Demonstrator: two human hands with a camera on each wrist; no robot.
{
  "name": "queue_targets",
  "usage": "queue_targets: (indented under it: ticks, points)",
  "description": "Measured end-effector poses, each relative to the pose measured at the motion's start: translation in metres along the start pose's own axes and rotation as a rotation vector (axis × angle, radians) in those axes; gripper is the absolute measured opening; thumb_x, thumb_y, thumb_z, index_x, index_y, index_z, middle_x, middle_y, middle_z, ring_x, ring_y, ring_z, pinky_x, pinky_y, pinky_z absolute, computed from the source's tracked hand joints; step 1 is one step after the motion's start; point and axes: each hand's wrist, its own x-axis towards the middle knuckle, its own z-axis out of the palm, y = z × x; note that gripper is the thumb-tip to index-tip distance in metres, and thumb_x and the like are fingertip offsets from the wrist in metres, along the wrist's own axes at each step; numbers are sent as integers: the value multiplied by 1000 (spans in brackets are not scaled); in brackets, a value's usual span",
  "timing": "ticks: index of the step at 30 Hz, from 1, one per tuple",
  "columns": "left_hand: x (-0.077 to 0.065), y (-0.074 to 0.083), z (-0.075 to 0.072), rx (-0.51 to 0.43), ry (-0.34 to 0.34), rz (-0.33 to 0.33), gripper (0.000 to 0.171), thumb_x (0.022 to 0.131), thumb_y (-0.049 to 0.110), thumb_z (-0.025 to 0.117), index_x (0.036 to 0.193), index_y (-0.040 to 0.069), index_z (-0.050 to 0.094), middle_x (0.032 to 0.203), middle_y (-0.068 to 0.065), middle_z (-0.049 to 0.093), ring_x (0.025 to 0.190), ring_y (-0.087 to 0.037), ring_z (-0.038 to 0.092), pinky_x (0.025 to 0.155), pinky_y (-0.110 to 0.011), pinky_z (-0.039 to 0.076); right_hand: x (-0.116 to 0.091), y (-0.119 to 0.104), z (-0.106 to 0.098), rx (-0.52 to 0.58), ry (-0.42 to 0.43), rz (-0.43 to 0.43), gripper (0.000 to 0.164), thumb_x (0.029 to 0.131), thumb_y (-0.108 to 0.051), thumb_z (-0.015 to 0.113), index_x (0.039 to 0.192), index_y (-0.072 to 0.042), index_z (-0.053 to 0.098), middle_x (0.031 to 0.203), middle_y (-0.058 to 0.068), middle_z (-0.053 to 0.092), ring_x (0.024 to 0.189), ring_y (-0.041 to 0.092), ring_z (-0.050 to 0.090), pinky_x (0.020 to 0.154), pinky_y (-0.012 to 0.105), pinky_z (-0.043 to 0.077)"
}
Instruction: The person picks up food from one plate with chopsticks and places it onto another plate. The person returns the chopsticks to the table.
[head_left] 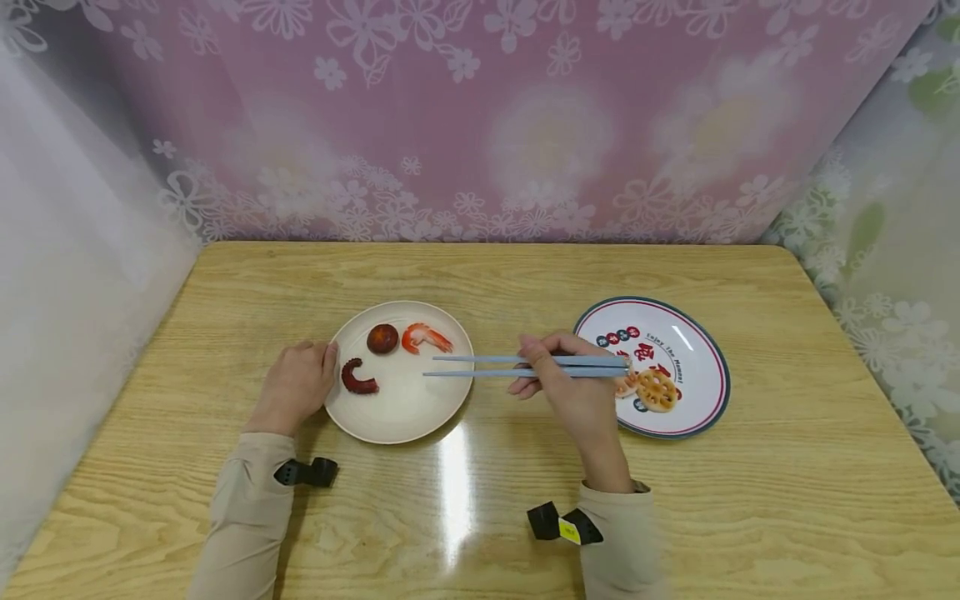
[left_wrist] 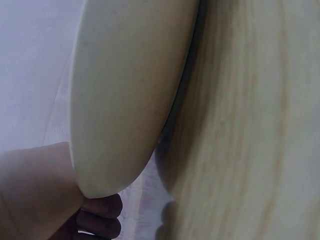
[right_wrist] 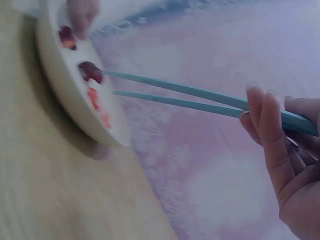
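My left hand (head_left: 292, 383) grips the left rim of a cream plate (head_left: 408, 421), its fingers curled at the edge in the left wrist view (left_wrist: 100, 215). On this plate lie a dark red curled octopus tentacle (head_left: 363, 386), a round brown piece (head_left: 382, 338) and a peeled-looking shrimp (head_left: 429, 336). My right hand (head_left: 585, 404) holds a pair of light blue chopsticks (head_left: 487, 374) between thumb and fingers. Their tips are spread slightly apart over the plate's right side, with nothing between them. In the right wrist view the chopsticks (right_wrist: 180, 103) point toward the plate's food.
Right of the cream plate stands a white plate (head_left: 705, 400) with a blue and red rim and printed lettering. It bears a lotus root slice (head_left: 657, 392) and another piece partly hidden by my right hand. Floral curtains (head_left: 480, 167) hang behind the wooden table (head_left: 510, 533).
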Motion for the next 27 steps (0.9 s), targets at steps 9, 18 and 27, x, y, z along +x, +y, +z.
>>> queue_targets:
  ticks: [9,18,27]
  points:
    - [0,2,-2,-1,5,8,39,104,17,37,92,-9,64,92,-28,61,93,-50,58,81,-58,46,1,-19,-26,-82,26,70,29,94,-10,63,82,16,61,68,22,65,50,22,66,46,34,53]
    - [1,2,-1,-4,11,12,38,103,17,37,91,-8,64,91,-28,62,93,-50,59,81,-57,46,-2,-36,-49,-133,104,87,28,92,-8,66,80,17,61,67,13,68,49,22,66,46,32,53]
    - [1,1,-1,-12,-4,-5,39,103,18,36,88,-7,63,89,-26,61,92,-49,59,79,-57,46,-10,-53,-97,-229,300,244,30,88,-16,72,80,11,63,69,8,70,51,18,67,49,29,54]
